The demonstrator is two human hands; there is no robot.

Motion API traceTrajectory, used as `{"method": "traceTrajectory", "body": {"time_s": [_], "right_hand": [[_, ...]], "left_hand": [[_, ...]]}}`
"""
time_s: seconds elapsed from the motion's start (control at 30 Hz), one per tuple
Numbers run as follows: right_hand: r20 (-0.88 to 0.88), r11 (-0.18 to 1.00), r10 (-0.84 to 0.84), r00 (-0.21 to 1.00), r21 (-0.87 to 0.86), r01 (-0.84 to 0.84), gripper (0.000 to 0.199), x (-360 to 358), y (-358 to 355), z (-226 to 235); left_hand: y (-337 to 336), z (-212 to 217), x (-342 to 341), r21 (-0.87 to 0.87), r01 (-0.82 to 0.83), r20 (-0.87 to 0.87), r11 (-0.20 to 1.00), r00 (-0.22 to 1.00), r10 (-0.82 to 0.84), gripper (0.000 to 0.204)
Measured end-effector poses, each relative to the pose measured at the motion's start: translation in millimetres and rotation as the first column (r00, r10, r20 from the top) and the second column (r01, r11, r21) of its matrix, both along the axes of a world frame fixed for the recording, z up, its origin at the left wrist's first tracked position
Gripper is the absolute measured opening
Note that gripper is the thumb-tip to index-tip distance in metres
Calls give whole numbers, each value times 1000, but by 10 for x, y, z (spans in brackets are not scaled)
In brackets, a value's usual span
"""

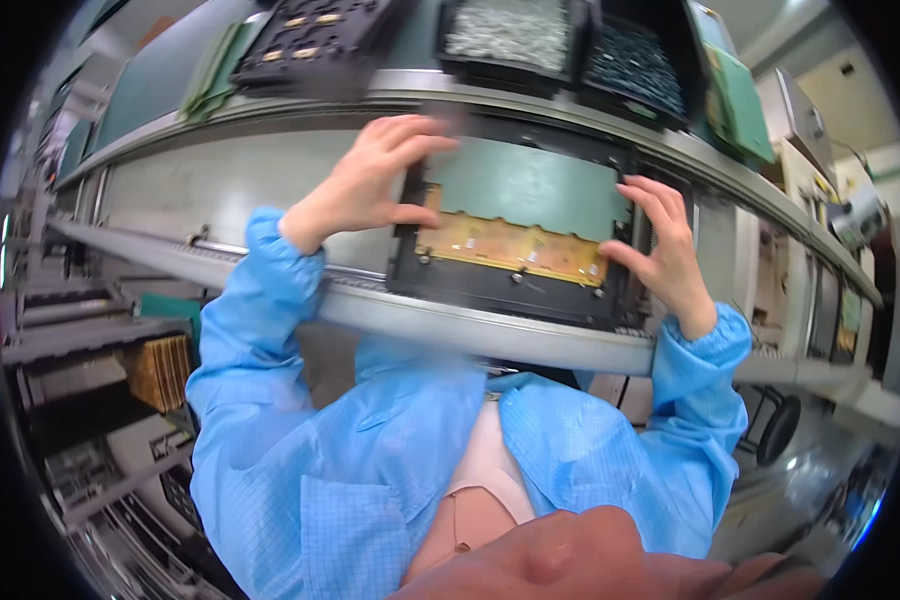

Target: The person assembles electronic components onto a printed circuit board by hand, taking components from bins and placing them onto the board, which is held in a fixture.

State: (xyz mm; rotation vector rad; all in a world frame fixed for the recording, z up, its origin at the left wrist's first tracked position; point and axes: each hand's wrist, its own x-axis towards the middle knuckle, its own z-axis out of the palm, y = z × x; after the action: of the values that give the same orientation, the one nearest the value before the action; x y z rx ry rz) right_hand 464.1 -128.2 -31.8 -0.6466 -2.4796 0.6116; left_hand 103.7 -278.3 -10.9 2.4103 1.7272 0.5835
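Observation:
A black rectangular fixture frame (460,277) lies across the rails in front of me. Inside it, along the side near me, sits a yellow-gold circuit board panel (510,246) with small light parts and a scalloped far edge. Beyond the panel shows a flat pale green surface (530,183); whether it is a plate or an opening I cannot tell. At the left end, my left hand (368,180) has its fingers spread, the thumb at the panel's corner. My right hand (664,245) is likewise spread at the right end, its thumb by the panel's edge. Contact is unclear.
Beyond the far rail (410,85) stand a black bin of clear small parts (508,35), a bin of dark small parts (630,70) and a black fixture with gold pieces (305,45). The near metal rail (490,328) runs between me and the frame.

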Motion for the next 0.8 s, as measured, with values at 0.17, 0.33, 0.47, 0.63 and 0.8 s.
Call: {"method": "traceTrajectory", "body": {"time_s": [0.17, 0.33, 0.47, 0.63, 0.8], "right_hand": [[-89, 992, 123, 988, 43, -120, 28, 29, 130, -105], [-183, 979, 201, 962, 79, -190, 18, -127, 254, -263], [-235, 950, 280, 931, 205, -235, 17, -174, 277, -331], [-350, 981, 157, 923, 161, -106, 14, -346, 291, -328], [-312, 977, 215, 925, 58, -208, 14, -219, 277, -291]], "left_hand": [[-216, 19, -197, -48, -115, 143, 992, 982, 121, 64], [-246, -173, -184, -105, -255, 344, 961, 898, 276, 53], [-241, -161, -165, -193, -252, 440, 948, 841, 313, 52], [-277, -211, -246, -197, -224, 476, 954, 829, 293, 49], [-334, -289, -246, -191, -197, 486, 962, 832, 267, 45]]}}
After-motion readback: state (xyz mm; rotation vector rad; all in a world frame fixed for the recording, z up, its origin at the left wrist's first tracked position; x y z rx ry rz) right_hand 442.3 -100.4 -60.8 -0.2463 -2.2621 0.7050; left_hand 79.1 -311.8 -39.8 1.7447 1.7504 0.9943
